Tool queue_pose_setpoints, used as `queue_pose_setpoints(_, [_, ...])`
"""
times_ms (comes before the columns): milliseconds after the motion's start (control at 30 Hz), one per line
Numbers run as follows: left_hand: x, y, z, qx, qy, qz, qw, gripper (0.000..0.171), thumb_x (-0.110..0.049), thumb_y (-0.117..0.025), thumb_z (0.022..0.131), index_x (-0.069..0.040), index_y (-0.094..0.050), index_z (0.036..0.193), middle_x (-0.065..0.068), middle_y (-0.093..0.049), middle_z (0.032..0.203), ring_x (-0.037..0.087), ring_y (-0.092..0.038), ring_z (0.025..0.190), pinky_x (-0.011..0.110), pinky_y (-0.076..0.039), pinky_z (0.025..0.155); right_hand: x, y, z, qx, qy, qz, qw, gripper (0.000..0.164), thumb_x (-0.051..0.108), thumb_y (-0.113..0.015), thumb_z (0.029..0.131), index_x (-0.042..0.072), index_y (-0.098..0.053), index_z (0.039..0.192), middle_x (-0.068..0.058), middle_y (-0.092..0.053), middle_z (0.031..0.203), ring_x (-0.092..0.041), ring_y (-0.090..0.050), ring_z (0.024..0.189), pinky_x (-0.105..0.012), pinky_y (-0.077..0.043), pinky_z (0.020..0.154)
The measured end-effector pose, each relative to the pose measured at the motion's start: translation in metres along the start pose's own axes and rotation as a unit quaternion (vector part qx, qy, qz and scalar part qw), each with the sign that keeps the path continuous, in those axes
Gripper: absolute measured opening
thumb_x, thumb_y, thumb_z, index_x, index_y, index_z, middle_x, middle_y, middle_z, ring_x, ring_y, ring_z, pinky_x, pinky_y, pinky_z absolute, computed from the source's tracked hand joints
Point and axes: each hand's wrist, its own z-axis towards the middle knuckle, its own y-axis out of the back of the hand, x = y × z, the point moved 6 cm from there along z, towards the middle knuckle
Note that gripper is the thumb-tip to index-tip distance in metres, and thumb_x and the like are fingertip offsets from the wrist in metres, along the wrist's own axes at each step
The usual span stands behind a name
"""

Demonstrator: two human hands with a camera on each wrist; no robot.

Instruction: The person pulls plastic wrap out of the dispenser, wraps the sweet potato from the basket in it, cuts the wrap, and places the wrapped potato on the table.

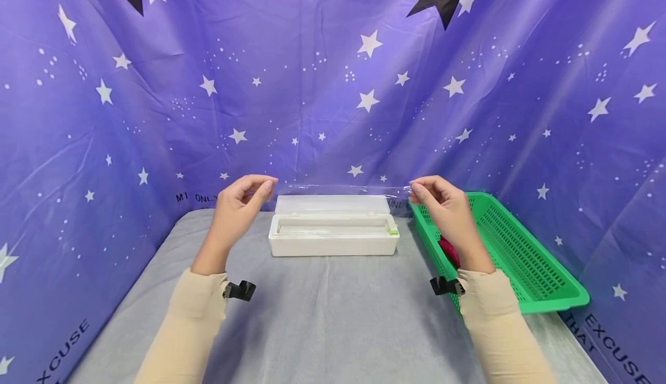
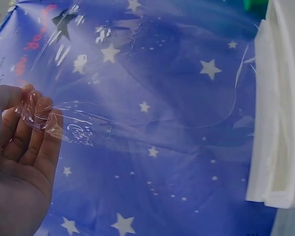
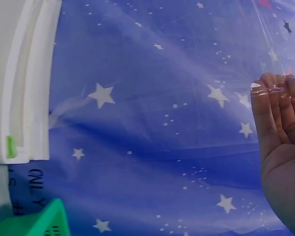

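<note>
The left hand (image 1: 235,210) pinches one end of a clear plastic film (image 2: 78,129) between thumb and fingertips. The right hand (image 1: 448,210) pinches the other end in the same way. Both hands are raised, well apart, with the film stretched between them in a thin, shiny line along its top edge. In the left wrist view it gathers in creases at the fingertips and spreads from there toward the box; it is so clear that its lower edge is hard to make out.

Each arm wears a cream sleeve (image 1: 187,320), with a small black device (image 1: 240,290) at the wrist.

Between the hands and lower than the film, a long white box (image 1: 333,247) sits on the worktop (image 1: 322,314). Its lid (image 1: 333,205) is tipped up and back, so the long hollow inside shows. A small green tab (image 1: 393,232) sits at the right end of the box's front edge.

To the right of the box stands a green basket (image 1: 567,302) with slotted walls, partly behind the right hand and forearm. A dark red thing (image 1: 448,251) shows at the basket's left side, too covered to identify.

A grey cloth covers the worktop. Around it hangs a purple curtain (image 1: 312,54) printed with white stars, dots, some black stars and black lettering.
</note>
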Motion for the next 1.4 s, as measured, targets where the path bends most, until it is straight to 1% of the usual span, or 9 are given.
queue_pose_setpoints(133, [0.013, -0.006, -0.005, 0.012, 0.007, 0.001, 0.9999, 0.018, -0.021, -0.064, 0.101, -0.010, -0.075, 0.111, 0.001, -0.071, 0.090, 0.016, -0.065, 0.080, 0.021, -0.047, 0.061, -0.009, -0.004, -0.005, 0.010, -0.018, -0.012, 1.000, 0.020, 0.012, -0.061, 0.101, -0.003, -0.067, 0.113, -0.021, -0.068, 0.094, -0.020, -0.069, 0.083, -0.024, -0.057, 0.076])
queue_pose_setpoints(267, [0.027, -0.013, -0.013, 0.021, 0.023, -0.004, 0.9995, 0.020, -0.021, -0.063, 0.101, -0.008, -0.074, 0.111, 0.003, -0.071, 0.090, 0.016, -0.064, 0.080, 0.021, -0.050, 0.065, -0.004, -0.010, -0.013, 0.017, -0.025, -0.021, 0.999, 0.020, 0.008, -0.061, 0.101, -0.008, -0.066, 0.111, -0.023, -0.068, 0.091, -0.021, -0.069, 0.081, -0.026, -0.057, 0.076])
queue_pose_setpoints(500, [0.051, -0.024, -0.029, 0.038, 0.078, -0.026, 0.9959, 0.021, -0.018, -0.061, 0.102, -0.004, -0.072, 0.113, 0.012, -0.072, 0.099, 0.021, -0.068, 0.083, 0.022, -0.054, 0.073, -0.003, -0.019, -0.025, 0.024, -0.040, -0.013, 0.999, 0.015, 0.002, -0.060, 0.099, -0.010, -0.066, 0.107, -0.025, -0.068, 0.090, -0.015, -0.070, 0.077, -0.032, -0.059, 0.073])
queue_pose_setpoints(600, [0.042, -0.025, -0.035, 0.048, 0.093, -0.024, 0.9942, 0.020, -0.012, -0.059, 0.102, 0.000, -0.071, 0.114, 0.016, -0.071, 0.100, 0.024, -0.068, 0.084, 0.029, -0.056, 0.076, -0.009, -0.022, -0.031, 0.027, -0.041, -0.015, 0.999, 0.013, 0.002, -0.061, 0.099, -0.008, -0.067, 0.107, -0.024, -0.068, 0.088, -0.019, -0.069, 0.076, -0.028, -0.059, 0.071])
queue_pose_setpoints(733, [0.053, -0.029, -0.045, 0.055, 0.103, -0.034, 0.9926, 0.020, -0.015, -0.061, 0.102, -0.001, -0.072, 0.111, 0.015, -0.072, 0.096, 0.025, -0.068, 0.083, 0.035, -0.058, 0.076, -0.016, -0.024, -0.039, 0.034, -0.050, -0.018, 0.998, 0.013, 0.003, -0.061, 0.099, -0.006, -0.067, 0.107, -0.024, -0.068, 0.087, -0.023, -0.069, 0.078, -0.026, -0.058, 0.070])
queue_pose_setpoints(833, [0.074, -0.034, -0.052, 0.057, 0.107, -0.060, 0.9908, 0.020, -0.017, -0.062, 0.101, -0.002, -0.073, 0.110, 0.012, -0.072, 0.095, 0.022, -0.067, 0.082, 0.031, -0.058, 0.075, -0.018, -0.025, -0.045, 0.045, -0.056, -0.017, 0.997, 0.014, 0.003, -0.061, 0.100, -0.007, -0.067, 0.107, -0.024, -0.068, 0.087, -0.022, -0.069, 0.078, -0.026, -0.058, 0.071])
queue_pose_setpoints(1033, [0.082, -0.040, -0.068, 0.085, 0.143, -0.079, 0.9830, 0.021, -0.018, -0.062, 0.101, -0.003, -0.072, 0.111, 0.009, -0.071, 0.094, 0.017, -0.066, 0.082, 0.027, -0.057, 0.076, -0.032, -0.029, -0.056, 0.081, -0.067, -0.026, 0.994, 0.014, 0.005, -0.059, 0.101, -0.005, -0.066, 0.109, -0.025, -0.067, 0.087, -0.028, -0.067, 0.077, -0.027, -0.057, 0.071])
queue_pose_setpoints(1233, [0.093, -0.049, -0.086, 0.131, 0.177, -0.083, 0.9719, 0.023, -0.020, -0.063, 0.101, -0.002, -0.071, 0.112, 0.008, -0.070, 0.095, 0.029, -0.067, 0.088, 0.029, -0.056, 0.079, -0.072, -0.035, -0.071, 0.114, -0.095, -0.041, 0.988, 0.013, 0.014, -0.061, 0.101, 0.006, -0.067, 0.109, -0.016, -0.068, 0.088, -0.024, -0.068, 0.079, -0.030, -0.057, 0.073])
queue_pose_setpoints(1400, [0.100, -0.057, -0.100, 0.173, 0.182, -0.097, 0.9631, 0.023, -0.017, -0.061, 0.102, 0.001, -0.070, 0.112, 0.012, -0.069, 0.094, 0.030, -0.066, 0.087, 0.033, -0.056, 0.080, -0.083, -0.043, -0.084, 0.140, -0.088, -0.051, 0.985, 0.011, 0.017, -0.064, 0.100, 0.008, -0.069, 0.105, -0.010, -0.069, 0.084, -0.019, -0.068, 0.074, -0.029, -0.056, 0.069])
